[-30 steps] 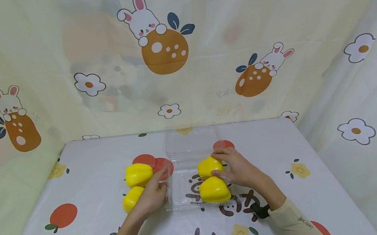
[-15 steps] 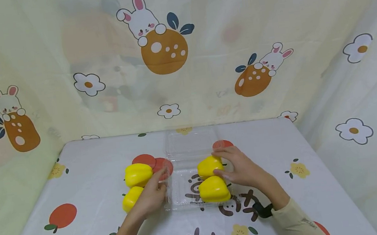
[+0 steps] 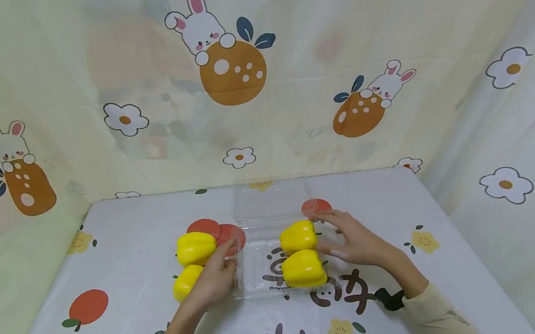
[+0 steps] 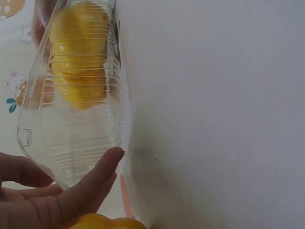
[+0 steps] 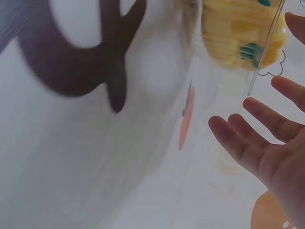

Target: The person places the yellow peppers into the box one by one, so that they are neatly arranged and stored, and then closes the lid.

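Note:
A clear plastic clamshell box (image 3: 260, 279) lies on the table with its lid (image 3: 271, 200) folded back. Inside, along its right side, sit two yellow bell peppers, the far one (image 3: 298, 236) and the near one (image 3: 304, 269). My left hand (image 3: 217, 279) is at the box's left wall; in the left wrist view its fairly straight fingers (image 4: 90, 188) touch the outside near a corner. Just right of the peppers, my right hand (image 3: 357, 240) has its fingers spread and holds nothing. The right wrist view shows these fingers (image 5: 238, 145) near the box's edge.
Left of the box, two more yellow peppers lie on the table, one farther back (image 3: 196, 248) and one (image 3: 187, 282) partly behind my left hand. A printed cloth (image 3: 122, 251) covers the table, and a patterned curtain (image 3: 293, 130) stands behind it.
My right hand has let go of the far pepper in the box and moved right, its fingers spreading. The left hand, the box and the peppers stay in place.

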Demonstrator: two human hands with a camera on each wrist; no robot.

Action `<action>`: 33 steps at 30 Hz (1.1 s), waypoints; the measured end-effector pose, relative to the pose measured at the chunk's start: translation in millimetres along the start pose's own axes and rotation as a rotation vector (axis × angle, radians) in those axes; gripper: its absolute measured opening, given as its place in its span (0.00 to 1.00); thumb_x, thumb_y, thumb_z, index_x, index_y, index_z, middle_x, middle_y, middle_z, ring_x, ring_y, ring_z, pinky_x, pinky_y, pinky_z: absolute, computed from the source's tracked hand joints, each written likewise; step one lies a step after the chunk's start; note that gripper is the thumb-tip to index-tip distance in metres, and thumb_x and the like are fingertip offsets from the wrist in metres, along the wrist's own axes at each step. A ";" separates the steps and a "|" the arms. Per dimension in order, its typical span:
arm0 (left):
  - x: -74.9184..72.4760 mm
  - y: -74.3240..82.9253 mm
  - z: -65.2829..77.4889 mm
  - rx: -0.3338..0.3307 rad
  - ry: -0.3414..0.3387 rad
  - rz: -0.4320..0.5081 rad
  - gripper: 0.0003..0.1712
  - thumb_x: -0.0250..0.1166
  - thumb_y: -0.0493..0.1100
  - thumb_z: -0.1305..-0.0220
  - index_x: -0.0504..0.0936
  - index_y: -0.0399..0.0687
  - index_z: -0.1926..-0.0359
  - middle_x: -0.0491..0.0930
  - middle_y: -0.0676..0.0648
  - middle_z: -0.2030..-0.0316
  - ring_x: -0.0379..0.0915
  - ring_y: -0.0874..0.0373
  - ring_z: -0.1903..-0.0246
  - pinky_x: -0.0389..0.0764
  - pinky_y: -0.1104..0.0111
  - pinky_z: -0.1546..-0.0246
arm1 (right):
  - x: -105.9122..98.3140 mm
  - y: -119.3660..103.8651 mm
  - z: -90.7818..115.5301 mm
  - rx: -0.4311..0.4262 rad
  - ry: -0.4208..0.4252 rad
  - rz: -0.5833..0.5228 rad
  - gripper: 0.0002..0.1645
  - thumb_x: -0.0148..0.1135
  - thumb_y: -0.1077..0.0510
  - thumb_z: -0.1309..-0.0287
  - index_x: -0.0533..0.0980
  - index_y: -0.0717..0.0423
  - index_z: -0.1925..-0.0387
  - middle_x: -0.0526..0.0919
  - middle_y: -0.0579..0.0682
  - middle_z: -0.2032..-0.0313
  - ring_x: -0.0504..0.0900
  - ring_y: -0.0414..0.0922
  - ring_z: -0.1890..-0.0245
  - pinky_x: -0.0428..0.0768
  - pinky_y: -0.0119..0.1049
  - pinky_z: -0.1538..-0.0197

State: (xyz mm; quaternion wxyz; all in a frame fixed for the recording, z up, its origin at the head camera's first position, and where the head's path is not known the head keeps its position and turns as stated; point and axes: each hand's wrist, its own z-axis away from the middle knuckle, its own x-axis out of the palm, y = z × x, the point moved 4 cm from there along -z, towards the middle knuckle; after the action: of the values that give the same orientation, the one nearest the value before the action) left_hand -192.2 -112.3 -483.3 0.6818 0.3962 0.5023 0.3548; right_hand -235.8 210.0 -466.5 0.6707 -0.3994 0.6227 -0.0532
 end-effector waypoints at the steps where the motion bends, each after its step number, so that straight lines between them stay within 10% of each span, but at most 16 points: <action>1: -0.2 -0.1 0.0 -0.001 -0.002 0.001 0.36 0.54 0.33 0.23 0.61 0.49 0.17 0.62 0.40 0.19 0.73 0.51 0.58 0.76 0.74 0.70 | 0.3 1.6 0.7 0.008 -0.009 -0.007 0.44 0.72 0.42 0.34 0.67 0.44 0.22 0.73 0.55 0.25 0.74 0.62 0.30 0.85 0.62 0.38; 18: -1.1 0.4 -0.4 0.005 -0.010 0.014 0.36 0.54 0.32 0.22 0.60 0.47 0.17 0.62 0.39 0.19 0.64 0.56 0.75 0.74 0.74 0.73 | 9.6 18.8 20.6 0.119 -0.148 -0.323 0.54 0.72 0.51 0.34 0.53 0.43 0.15 0.65 0.65 0.22 0.77 0.66 0.31 0.87 0.55 0.39; 27: -1.0 0.2 -0.2 0.002 -0.015 0.015 0.36 0.53 0.32 0.22 0.60 0.47 0.17 0.61 0.40 0.19 0.64 0.56 0.74 0.73 0.75 0.74 | 20.0 22.6 25.6 0.211 -0.252 -0.515 0.63 0.72 0.52 0.38 0.43 0.30 0.14 0.59 0.63 0.19 0.75 0.66 0.29 0.85 0.61 0.37; 33: -0.6 0.4 0.0 0.004 -0.003 0.004 0.36 0.54 0.33 0.22 0.61 0.47 0.18 0.62 0.40 0.19 0.73 0.49 0.56 0.76 0.75 0.69 | 25.6 25.3 28.9 0.213 -0.289 -0.632 0.61 0.67 0.50 0.36 0.41 0.33 0.14 0.56 0.65 0.18 0.73 0.66 0.28 0.84 0.58 0.35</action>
State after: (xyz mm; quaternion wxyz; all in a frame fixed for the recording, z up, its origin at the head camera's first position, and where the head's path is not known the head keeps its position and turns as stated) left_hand -192.4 -112.6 -482.7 0.6810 0.3990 0.5012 0.3547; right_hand -215.6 226.0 -504.7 0.7401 -0.5033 0.3583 -0.2656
